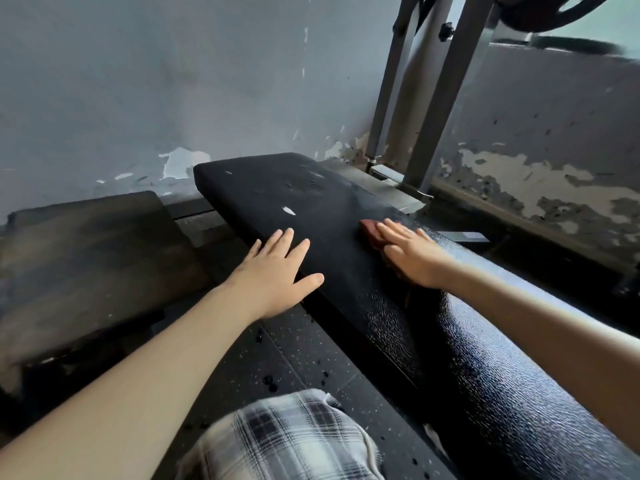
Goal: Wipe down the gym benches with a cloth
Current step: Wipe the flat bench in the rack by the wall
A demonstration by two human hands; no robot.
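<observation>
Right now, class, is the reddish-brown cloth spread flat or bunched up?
Bunched: the reddish-brown cloth forms a thick wad under the flat right hand on the black padded bench.

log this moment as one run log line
step: wipe bench pad | right hand: pressing cloth flat | left hand: flat on pad edge

The cloth [371, 231] lies on the bench pad [277, 192] beneath the right hand [412, 254]. The left hand [273, 268] rests on the pad's left edge. Rack uprights [446, 98] stand behind the pad, before the wall [173, 81].
</observation>
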